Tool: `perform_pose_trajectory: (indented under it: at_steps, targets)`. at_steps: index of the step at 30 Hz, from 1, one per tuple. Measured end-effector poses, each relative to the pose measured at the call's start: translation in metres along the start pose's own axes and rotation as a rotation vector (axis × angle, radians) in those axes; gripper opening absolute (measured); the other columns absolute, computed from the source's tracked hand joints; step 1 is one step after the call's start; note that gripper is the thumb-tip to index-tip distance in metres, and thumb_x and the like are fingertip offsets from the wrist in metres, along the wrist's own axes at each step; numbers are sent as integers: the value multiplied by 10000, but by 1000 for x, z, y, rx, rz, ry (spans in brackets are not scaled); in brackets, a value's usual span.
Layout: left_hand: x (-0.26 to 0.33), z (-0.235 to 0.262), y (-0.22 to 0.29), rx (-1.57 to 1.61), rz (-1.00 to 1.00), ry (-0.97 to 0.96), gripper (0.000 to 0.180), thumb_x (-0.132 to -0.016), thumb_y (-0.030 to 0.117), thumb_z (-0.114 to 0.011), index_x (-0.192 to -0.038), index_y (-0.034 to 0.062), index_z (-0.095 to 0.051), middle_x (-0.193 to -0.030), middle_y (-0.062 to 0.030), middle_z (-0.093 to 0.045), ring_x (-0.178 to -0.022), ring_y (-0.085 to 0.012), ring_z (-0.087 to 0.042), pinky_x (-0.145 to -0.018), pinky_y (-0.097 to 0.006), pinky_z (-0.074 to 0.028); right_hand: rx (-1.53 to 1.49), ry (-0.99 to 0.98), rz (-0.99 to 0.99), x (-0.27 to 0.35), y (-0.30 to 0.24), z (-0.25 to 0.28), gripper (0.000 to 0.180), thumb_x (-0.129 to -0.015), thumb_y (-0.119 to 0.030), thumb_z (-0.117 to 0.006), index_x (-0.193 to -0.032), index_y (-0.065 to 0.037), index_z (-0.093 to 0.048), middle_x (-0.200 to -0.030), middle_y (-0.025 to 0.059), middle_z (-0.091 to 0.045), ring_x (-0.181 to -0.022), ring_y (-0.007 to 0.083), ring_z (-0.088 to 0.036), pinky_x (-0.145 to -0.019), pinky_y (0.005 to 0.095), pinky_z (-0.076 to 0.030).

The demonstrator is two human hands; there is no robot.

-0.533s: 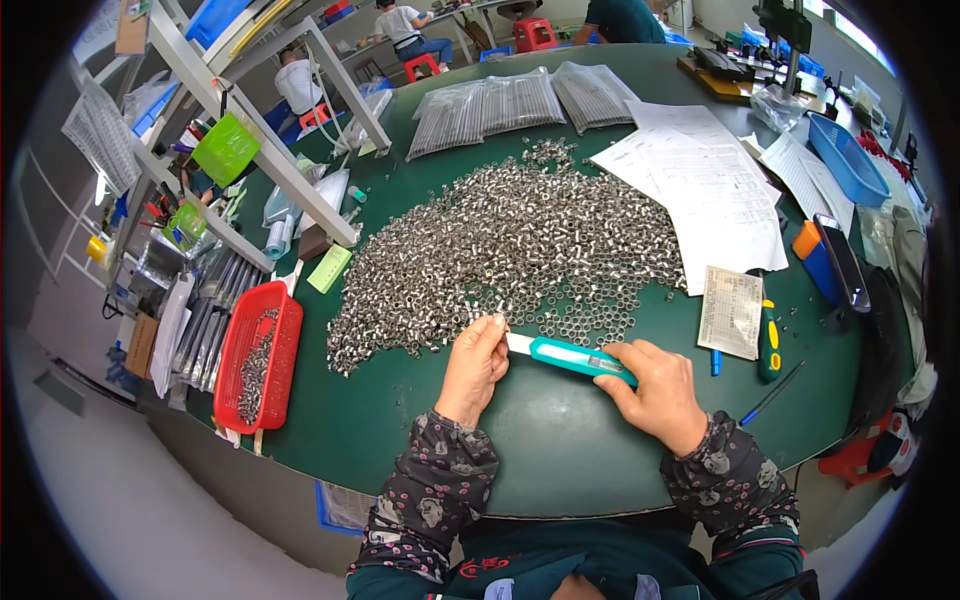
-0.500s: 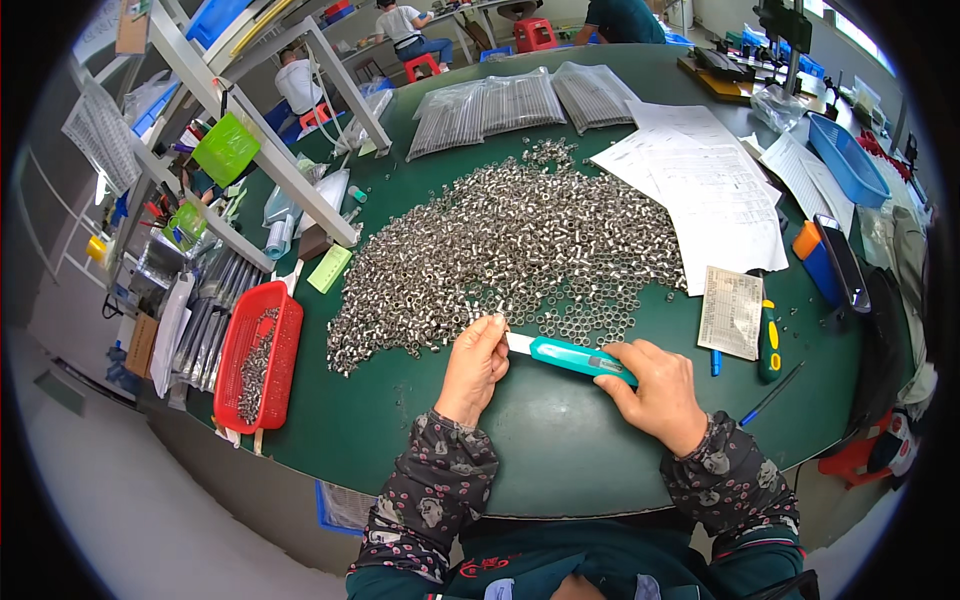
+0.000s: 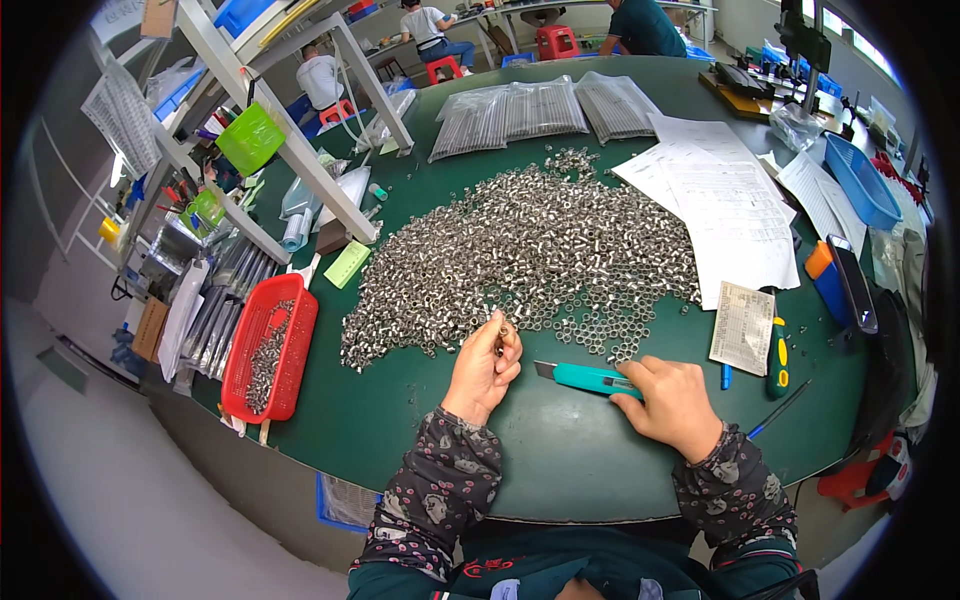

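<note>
My right hand (image 3: 672, 405) grips a teal utility knife (image 3: 588, 378) by its handle. The knife's short blade is out and points left toward my other hand, with a gap between them. My left hand (image 3: 482, 372) is closed in a pinch on a small metal ring (image 3: 502, 338), mostly covered by the fingers. Just beyond both hands spreads a large heap of short metal rings (image 3: 540, 240) on the green table (image 3: 560, 460). At the heap's near right side, the rings lie in a single layer.
A red basket (image 3: 308, 330) with metal rings stands at left. Bagged rods (image 3: 545, 108) lie at the back. Paper sheets (image 3: 735, 210), a printed card (image 3: 742, 328), a yellow-green-handled tool (image 3: 778, 360), a pen (image 3: 780, 410) and a phone (image 3: 852, 285) are at right. A shelf post (image 3: 290, 140) rises at left.
The knife blade has drawn away from my left fingers, and the right hand has shifted slightly right and down. My left fingers have turned upward. The whole view has shifted a little.
</note>
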State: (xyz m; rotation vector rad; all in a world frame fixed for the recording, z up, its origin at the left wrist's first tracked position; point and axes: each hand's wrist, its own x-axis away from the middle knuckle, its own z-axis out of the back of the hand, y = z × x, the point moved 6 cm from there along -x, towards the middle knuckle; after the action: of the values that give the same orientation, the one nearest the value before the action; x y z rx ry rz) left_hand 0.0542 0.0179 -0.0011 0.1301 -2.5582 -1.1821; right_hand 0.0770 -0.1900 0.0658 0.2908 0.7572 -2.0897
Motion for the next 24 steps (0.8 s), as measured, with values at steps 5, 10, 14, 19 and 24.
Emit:
perform_pose_trajectory:
  at_steps: [5, 10, 14, 19, 24]
  targets:
    - [0, 0, 1, -3, -7, 42, 280, -901, 275, -418, -724, 61, -455, -607, -16, -403, -454, -47, -309, -334, -160, -212, -21, -85, -174, 1, 9, -2, 238, -642, -196, -669, -824, -56, -607, -662, 96, -560, -576, 283, -551, -514, 358, -427]
    - [-1, -1, 2, 7, -43, 1, 169, -894, 209, -438, -817, 67, -489, -656, -34, -455, -465, -49, -332, -342, -155, -228, -178, 28, -233, -1, 18, 0, 246, -674, -233, -645, -856, -70, -613, -722, 103, -588, -612, 294, -566, -538, 379, -435]
    - [0, -2, 4, 21, -74, -6, 98, -885, 142, -451, -852, 69, -506, -691, -33, -483, -461, -42, -331, -343, -151, -234, -249, 8, -262, 0, 20, -5, 255, -679, -234, -647, -864, -63, -615, -743, 115, -599, -635, 296, -575, -569, 369, -448]
    - [-1, -3, 3, 15, -78, -43, 90, -882, 125, -457, -895, 61, -519, -697, -26, -494, -459, -32, -326, -344, -147, -233, -368, -30, -332, 2, 26, -12, 266, -681, -235, -655, -872, -55, -614, -747, 134, -602, -652, 294, -584, -579, 350, -453]
    - [0, -7, 4, -37, -67, -69, 121, -883, 141, -463, -928, 46, -523, -694, -19, -505, -456, -26, -322, -345, -143, -232, -475, -46, -384, 4, 31, -15, 288, -681, -250, -666, -875, -44, -613, -723, 147, -603, -642, 281, -591, -571, 333, -451]
